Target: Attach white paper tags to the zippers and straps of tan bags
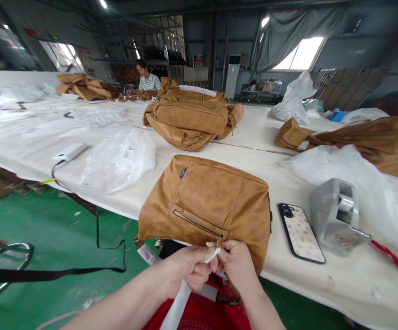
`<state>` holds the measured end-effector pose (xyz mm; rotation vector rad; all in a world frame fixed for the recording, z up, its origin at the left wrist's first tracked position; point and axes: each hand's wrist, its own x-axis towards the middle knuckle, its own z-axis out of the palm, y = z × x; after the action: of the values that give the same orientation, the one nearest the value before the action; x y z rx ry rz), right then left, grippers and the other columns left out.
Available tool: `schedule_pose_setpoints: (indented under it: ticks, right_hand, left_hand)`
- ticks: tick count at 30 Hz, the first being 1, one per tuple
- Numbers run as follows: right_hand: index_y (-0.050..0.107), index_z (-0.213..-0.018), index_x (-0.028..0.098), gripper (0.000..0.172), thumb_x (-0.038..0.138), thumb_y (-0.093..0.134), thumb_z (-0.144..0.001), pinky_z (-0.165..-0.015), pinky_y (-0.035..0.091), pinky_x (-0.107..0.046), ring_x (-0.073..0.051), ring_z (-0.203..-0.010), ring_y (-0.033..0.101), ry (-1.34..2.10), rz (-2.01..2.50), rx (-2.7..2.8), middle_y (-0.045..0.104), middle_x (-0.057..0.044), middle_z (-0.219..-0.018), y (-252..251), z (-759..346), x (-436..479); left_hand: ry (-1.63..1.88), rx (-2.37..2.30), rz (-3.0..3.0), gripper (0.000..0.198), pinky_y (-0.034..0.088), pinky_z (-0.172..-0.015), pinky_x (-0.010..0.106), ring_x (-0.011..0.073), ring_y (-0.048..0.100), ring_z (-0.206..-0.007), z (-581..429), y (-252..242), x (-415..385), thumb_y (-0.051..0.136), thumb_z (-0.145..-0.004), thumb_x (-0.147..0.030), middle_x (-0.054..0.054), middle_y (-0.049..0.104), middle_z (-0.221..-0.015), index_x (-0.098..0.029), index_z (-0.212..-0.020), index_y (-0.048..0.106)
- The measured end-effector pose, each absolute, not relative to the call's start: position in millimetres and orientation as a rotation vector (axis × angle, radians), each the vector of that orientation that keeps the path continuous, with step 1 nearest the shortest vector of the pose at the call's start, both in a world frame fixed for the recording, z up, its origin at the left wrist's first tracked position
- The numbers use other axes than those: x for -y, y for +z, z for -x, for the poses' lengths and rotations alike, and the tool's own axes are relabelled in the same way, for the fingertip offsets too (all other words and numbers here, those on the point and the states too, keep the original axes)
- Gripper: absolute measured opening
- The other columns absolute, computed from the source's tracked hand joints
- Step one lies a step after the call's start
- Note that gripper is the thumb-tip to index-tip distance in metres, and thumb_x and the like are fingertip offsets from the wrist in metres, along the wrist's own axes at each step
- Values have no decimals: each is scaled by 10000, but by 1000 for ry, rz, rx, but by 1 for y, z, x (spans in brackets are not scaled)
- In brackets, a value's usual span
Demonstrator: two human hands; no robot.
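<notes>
A tan leather bag (202, 188) with a slanted brass zipper (195, 222) lies at the table's near edge, its lower side over my lap. My left hand (187, 268) is closed round a white strip (178, 305), whose long tail hangs down toward my lap. The strip's other end shows between my fingers, close by the zipper pull (218, 239). My right hand (237, 263) pinches at the tan leather tab of that pull, against the bag's front. The two hands meet here, and their fingertips partly hide what they grip.
Right of the bag lie a phone (302, 233) and a grey tape dispenser (334, 215). More tan bags (192, 112) and clear plastic (119, 160) lie beyond. A white power bank (70, 152) with a cable sits left. Another person (149, 81) sits at the far side.
</notes>
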<state>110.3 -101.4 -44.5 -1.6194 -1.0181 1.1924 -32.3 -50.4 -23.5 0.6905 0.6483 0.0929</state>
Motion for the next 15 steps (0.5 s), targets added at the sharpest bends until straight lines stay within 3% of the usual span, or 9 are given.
schedule_pose_setpoints:
  ticks: [2,4,6,8,11,15]
  right_hand:
    - [542,-447,182,474,479,580,-814,-375,357,-179,-97,-358,480,1185,1635,1050,512,12,-377,-44,-113,102]
    - [578,-524,176,448,503,554,-829,-394,381,-181,-99,-383,507,1189,1607,1076,557,6,-434,-44,-116,106]
    - [616,-639,166,438,564,557,-812,-404,401,-185,-101,-409,535,1224,1553,1034,616,-8,-525,-43,-118,111]
    - [635,-723,149,506,645,556,-780,-397,404,-186,-102,-417,550,1274,1487,934,647,-28,-585,-41,-119,116]
    - [649,-745,116,618,724,542,-744,-369,389,-180,-108,-398,561,1374,1410,816,648,-52,-570,-36,-114,118]
    - [638,-712,110,635,740,564,-724,-317,328,-157,-92,-340,520,1445,1380,753,628,-47,-512,-31,-104,116]
  left_hand:
    - [180,-701,-919,450,93,-394,214,51,100,-380,30,-20,51,585,-792,-593,-122,229,-438,-157,-685,551]
    - [336,-740,-1317,461,241,-440,213,72,268,-417,30,-16,51,454,-886,-554,-70,379,-485,-154,-684,561]
    - [467,-810,-1810,429,381,-586,242,116,475,-571,32,-13,51,338,-963,-434,1,550,-633,-163,-718,562]
    - [453,-908,-2279,357,424,-691,283,161,567,-719,36,-11,52,292,-985,-293,33,617,-763,-174,-792,566]
    - [211,-982,-2763,214,456,-653,320,210,600,-741,41,-9,56,359,-943,-162,48,627,-818,-173,-909,570]
    - [-16,-974,-2986,129,508,-658,358,242,619,-763,42,-8,60,474,-875,-120,60,617,-851,-161,-963,560]
